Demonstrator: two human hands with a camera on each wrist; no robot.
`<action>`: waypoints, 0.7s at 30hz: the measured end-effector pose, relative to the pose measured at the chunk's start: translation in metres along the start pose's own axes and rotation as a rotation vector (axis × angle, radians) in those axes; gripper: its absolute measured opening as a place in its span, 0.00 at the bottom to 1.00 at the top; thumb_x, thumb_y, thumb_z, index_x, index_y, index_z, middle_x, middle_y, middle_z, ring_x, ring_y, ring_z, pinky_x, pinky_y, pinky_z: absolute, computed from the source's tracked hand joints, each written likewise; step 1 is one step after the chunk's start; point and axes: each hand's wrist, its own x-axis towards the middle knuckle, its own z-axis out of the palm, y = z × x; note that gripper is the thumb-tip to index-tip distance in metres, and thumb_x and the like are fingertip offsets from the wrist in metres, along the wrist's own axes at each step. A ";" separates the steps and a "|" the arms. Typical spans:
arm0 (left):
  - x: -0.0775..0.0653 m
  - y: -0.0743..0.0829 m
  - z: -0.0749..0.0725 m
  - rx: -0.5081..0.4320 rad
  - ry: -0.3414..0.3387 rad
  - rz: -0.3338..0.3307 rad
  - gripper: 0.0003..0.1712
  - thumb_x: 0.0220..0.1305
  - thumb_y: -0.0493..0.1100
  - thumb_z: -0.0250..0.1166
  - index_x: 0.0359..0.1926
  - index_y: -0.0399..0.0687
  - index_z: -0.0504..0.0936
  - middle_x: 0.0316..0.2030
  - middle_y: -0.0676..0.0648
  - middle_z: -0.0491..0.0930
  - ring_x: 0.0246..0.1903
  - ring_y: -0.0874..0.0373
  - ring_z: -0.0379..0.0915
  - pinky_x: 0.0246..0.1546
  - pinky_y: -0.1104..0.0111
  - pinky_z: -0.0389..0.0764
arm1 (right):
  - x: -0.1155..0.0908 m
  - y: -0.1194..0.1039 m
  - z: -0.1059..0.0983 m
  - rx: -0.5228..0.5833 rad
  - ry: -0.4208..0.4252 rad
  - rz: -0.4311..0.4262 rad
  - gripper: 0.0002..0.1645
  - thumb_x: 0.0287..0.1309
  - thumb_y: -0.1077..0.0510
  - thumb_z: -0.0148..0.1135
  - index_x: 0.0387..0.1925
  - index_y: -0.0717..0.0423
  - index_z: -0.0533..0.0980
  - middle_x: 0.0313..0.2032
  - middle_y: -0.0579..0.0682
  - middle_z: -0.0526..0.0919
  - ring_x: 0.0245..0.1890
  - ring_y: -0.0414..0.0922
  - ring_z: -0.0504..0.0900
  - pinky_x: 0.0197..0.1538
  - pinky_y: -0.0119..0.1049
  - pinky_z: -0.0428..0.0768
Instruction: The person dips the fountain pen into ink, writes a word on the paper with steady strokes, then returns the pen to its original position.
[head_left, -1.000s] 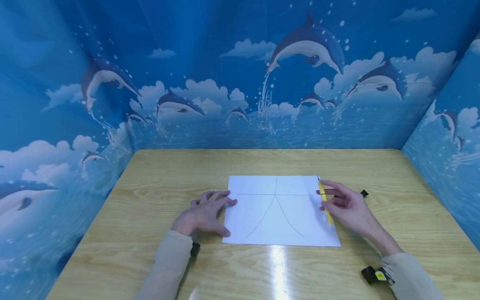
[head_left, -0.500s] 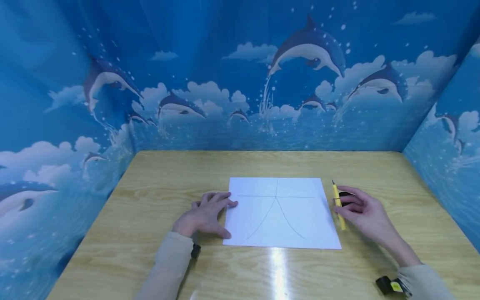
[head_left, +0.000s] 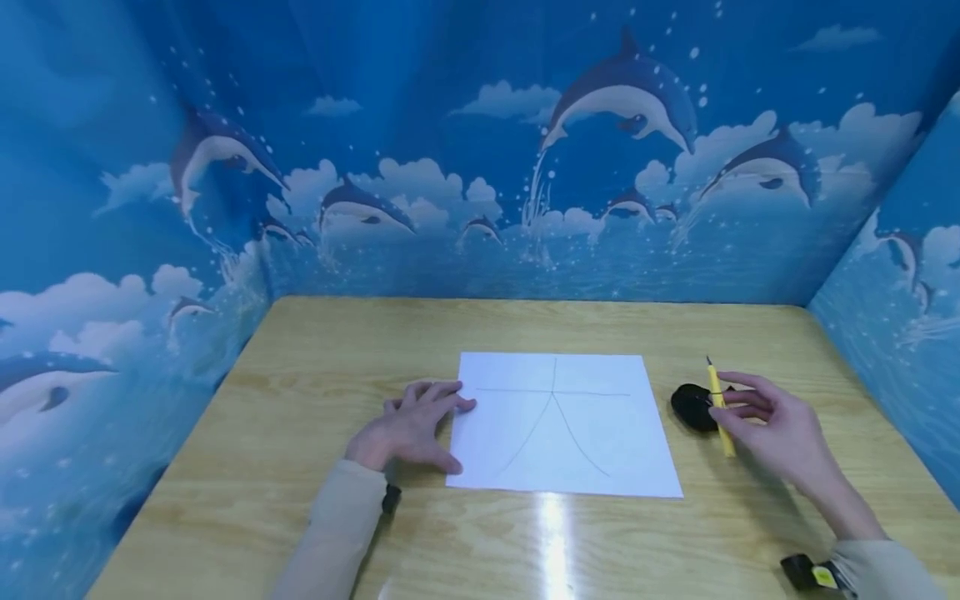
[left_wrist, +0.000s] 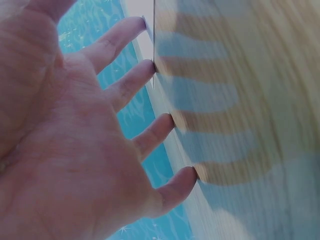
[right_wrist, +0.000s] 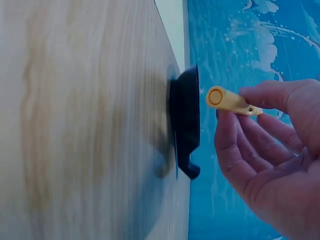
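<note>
A white sheet of paper [head_left: 600, 433] lies on the table, with thin dark lines drawn on it: a horizontal line, a short vertical one and two curves spreading downward. My left hand [head_left: 408, 429] rests at the paper's left edge, fingers spread; in the left wrist view its fingertips [left_wrist: 182, 187] touch down. Off the paper's right side, my right hand [head_left: 780, 429] pinches a yellow pen [head_left: 722, 417] between thumb and fingers, its dark tip pointing up and away. The right wrist view shows the pen's round rear end [right_wrist: 216, 97], held above the tabletop.
A black rounded object [head_left: 692, 407] with a short curved tab lies on the table beside the pen, partly hidden by the right hand. The wooden table [head_left: 360, 333] is enclosed by a blue dolphin-print curtain [head_left: 420, 100] at the back and sides.
My right hand has carried the pen rightward from the paper's right edge, uncovering the black object. My left hand stays in place on the sheet.
</note>
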 end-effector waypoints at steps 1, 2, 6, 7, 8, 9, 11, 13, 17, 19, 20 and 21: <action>0.000 0.000 -0.001 0.004 0.003 0.002 0.49 0.50 0.58 0.80 0.73 0.65 0.70 0.81 0.53 0.52 0.79 0.36 0.41 0.69 0.28 0.52 | 0.000 0.002 -0.001 -0.014 0.003 -0.001 0.31 0.62 0.57 0.72 0.65 0.60 0.74 0.38 0.31 0.86 0.34 0.21 0.82 0.32 0.24 0.82; 0.000 0.001 -0.002 0.006 0.003 0.000 0.49 0.50 0.58 0.80 0.73 0.65 0.70 0.81 0.53 0.52 0.79 0.36 0.41 0.69 0.29 0.52 | 0.001 0.003 -0.003 -0.024 0.006 0.002 0.31 0.62 0.57 0.72 0.65 0.60 0.74 0.39 0.38 0.88 0.34 0.20 0.81 0.32 0.24 0.82; 0.001 0.002 -0.002 0.002 0.000 -0.006 0.49 0.50 0.58 0.80 0.73 0.65 0.70 0.81 0.53 0.52 0.79 0.37 0.41 0.69 0.29 0.51 | 0.001 0.009 -0.008 -0.082 0.011 0.002 0.31 0.62 0.59 0.71 0.64 0.62 0.74 0.45 0.65 0.88 0.34 0.17 0.78 0.31 0.23 0.81; 0.001 0.002 -0.002 0.000 -0.002 -0.006 0.49 0.50 0.58 0.80 0.73 0.65 0.70 0.81 0.53 0.52 0.79 0.36 0.41 0.69 0.29 0.51 | 0.001 0.011 -0.009 -0.101 0.010 0.001 0.31 0.62 0.59 0.71 0.64 0.62 0.74 0.46 0.69 0.87 0.33 0.16 0.78 0.30 0.23 0.81; 0.001 0.003 -0.002 -0.002 -0.004 -0.008 0.49 0.50 0.58 0.80 0.73 0.66 0.70 0.81 0.53 0.52 0.79 0.37 0.41 0.70 0.29 0.50 | 0.001 0.013 -0.010 -0.121 0.007 0.001 0.31 0.61 0.59 0.72 0.64 0.62 0.74 0.47 0.70 0.86 0.32 0.16 0.77 0.30 0.23 0.81; 0.001 0.003 -0.001 -0.007 -0.004 -0.009 0.49 0.50 0.58 0.80 0.73 0.65 0.70 0.81 0.53 0.52 0.79 0.36 0.41 0.69 0.28 0.50 | 0.001 0.015 -0.011 -0.143 0.004 0.001 0.31 0.61 0.59 0.72 0.64 0.63 0.75 0.47 0.71 0.86 0.31 0.16 0.76 0.29 0.24 0.81; 0.000 0.003 -0.001 -0.017 -0.005 -0.008 0.49 0.49 0.58 0.80 0.73 0.65 0.70 0.81 0.53 0.52 0.79 0.36 0.40 0.70 0.28 0.49 | 0.001 0.018 -0.012 -0.182 -0.002 0.001 0.32 0.60 0.59 0.73 0.64 0.64 0.75 0.46 0.72 0.86 0.30 0.16 0.75 0.29 0.24 0.80; 0.000 0.003 0.000 -0.025 -0.007 -0.007 0.50 0.49 0.57 0.80 0.73 0.65 0.70 0.81 0.53 0.52 0.79 0.36 0.40 0.70 0.27 0.47 | 0.001 0.021 -0.014 -0.214 -0.011 0.002 0.32 0.59 0.58 0.74 0.63 0.64 0.75 0.46 0.71 0.87 0.28 0.17 0.76 0.29 0.24 0.80; 0.000 0.003 0.000 -0.030 -0.011 -0.010 0.50 0.49 0.57 0.80 0.73 0.65 0.70 0.81 0.54 0.51 0.80 0.37 0.38 0.70 0.27 0.46 | 0.002 0.026 -0.015 -0.250 -0.028 -0.012 0.31 0.57 0.59 0.74 0.61 0.65 0.77 0.43 0.70 0.88 0.27 0.26 0.82 0.28 0.25 0.79; 0.001 0.002 0.000 -0.026 -0.010 -0.010 0.50 0.49 0.58 0.80 0.73 0.65 0.70 0.81 0.54 0.51 0.80 0.37 0.38 0.71 0.28 0.46 | 0.004 0.029 -0.016 -0.271 -0.038 -0.020 0.31 0.57 0.59 0.74 0.60 0.66 0.77 0.42 0.69 0.88 0.27 0.31 0.84 0.28 0.26 0.79; 0.001 0.002 0.000 -0.021 -0.010 -0.007 0.50 0.49 0.58 0.80 0.73 0.65 0.70 0.81 0.54 0.51 0.80 0.37 0.38 0.71 0.28 0.47 | 0.004 0.030 -0.016 -0.278 -0.047 -0.020 0.31 0.57 0.59 0.74 0.60 0.66 0.77 0.42 0.69 0.88 0.27 0.31 0.85 0.28 0.26 0.79; 0.001 0.002 0.000 -0.020 -0.010 -0.004 0.50 0.49 0.58 0.80 0.73 0.65 0.70 0.81 0.54 0.51 0.80 0.37 0.38 0.71 0.29 0.47 | 0.005 0.031 -0.016 -0.284 -0.057 -0.018 0.31 0.57 0.59 0.74 0.60 0.66 0.77 0.41 0.69 0.88 0.27 0.32 0.85 0.28 0.26 0.79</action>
